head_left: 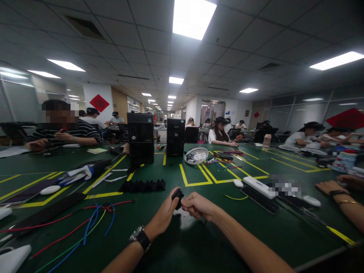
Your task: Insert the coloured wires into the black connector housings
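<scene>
The fingers point(174, 204) of the left hand point(163, 217) are bent snugly around a small black part point(177, 196), held up above the near middle of the green desk point(127, 218). The right hand point(202, 206) has its fingers curled in, their tips drawn together at the part's right side; whether they grip it cannot be told. A watch point(140, 239) circles the left wrist. Just beyond, to the left, lies a row of black pieces point(145, 185); nearer on the left, red, blue and green wires point(95, 222) spread out. To the right rest a dark phone point(260, 199) and a white block point(259, 187). Farther off stand two black computer towers point(141, 138), a white basket point(196, 156) to their right.
</scene>
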A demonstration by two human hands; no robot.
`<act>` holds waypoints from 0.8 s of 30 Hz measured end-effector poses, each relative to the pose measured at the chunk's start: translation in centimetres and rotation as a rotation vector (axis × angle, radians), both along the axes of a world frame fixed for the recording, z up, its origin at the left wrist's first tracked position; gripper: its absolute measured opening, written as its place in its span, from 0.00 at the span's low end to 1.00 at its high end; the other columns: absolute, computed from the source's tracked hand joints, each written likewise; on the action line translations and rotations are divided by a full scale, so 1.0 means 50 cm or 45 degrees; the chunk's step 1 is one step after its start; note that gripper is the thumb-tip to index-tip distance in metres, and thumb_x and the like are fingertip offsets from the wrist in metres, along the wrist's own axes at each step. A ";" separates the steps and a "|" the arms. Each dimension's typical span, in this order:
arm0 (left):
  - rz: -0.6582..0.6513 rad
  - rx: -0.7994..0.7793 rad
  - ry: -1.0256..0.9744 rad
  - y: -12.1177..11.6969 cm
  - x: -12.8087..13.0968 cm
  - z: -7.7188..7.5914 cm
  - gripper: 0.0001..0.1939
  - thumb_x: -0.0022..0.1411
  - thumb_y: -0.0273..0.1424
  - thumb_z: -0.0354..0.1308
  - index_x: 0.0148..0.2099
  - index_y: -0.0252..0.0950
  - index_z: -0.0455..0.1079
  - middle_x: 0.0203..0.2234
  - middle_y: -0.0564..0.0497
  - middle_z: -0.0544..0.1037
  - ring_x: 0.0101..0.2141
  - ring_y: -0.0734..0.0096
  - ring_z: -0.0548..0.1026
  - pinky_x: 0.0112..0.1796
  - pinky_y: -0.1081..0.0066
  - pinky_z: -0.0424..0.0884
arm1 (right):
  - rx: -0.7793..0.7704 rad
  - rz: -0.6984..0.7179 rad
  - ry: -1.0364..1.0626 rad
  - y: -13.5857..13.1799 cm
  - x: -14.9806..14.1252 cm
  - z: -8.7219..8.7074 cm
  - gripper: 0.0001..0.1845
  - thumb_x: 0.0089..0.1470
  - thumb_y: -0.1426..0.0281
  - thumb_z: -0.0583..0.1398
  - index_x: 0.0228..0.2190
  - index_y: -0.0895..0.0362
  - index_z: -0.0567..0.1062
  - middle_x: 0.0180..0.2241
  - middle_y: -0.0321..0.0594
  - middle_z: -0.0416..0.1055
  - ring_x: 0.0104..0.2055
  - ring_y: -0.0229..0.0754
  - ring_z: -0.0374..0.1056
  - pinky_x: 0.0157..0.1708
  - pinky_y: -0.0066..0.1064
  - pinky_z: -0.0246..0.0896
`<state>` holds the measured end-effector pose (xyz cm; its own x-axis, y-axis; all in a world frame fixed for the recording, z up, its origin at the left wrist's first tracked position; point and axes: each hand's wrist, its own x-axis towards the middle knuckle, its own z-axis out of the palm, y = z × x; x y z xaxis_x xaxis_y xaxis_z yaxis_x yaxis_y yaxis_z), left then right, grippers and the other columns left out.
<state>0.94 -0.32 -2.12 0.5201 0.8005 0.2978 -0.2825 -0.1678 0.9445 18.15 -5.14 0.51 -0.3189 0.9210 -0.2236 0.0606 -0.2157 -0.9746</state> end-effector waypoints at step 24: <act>0.319 -0.144 -0.069 0.023 0.007 0.002 0.17 0.57 0.42 0.53 0.41 0.35 0.69 0.21 0.53 0.71 0.23 0.70 0.70 0.30 0.71 0.65 | 0.515 -0.103 -0.432 -0.001 -0.050 -0.014 0.15 0.57 0.64 0.53 0.25 0.60 0.72 0.16 0.28 0.56 0.16 0.30 0.49 0.17 0.23 0.42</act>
<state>1.31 0.83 -2.04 0.2871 0.9319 0.2215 -0.2963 -0.1335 0.9457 15.66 -5.21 -0.17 -0.2146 0.9737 0.0761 0.3856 0.1560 -0.9094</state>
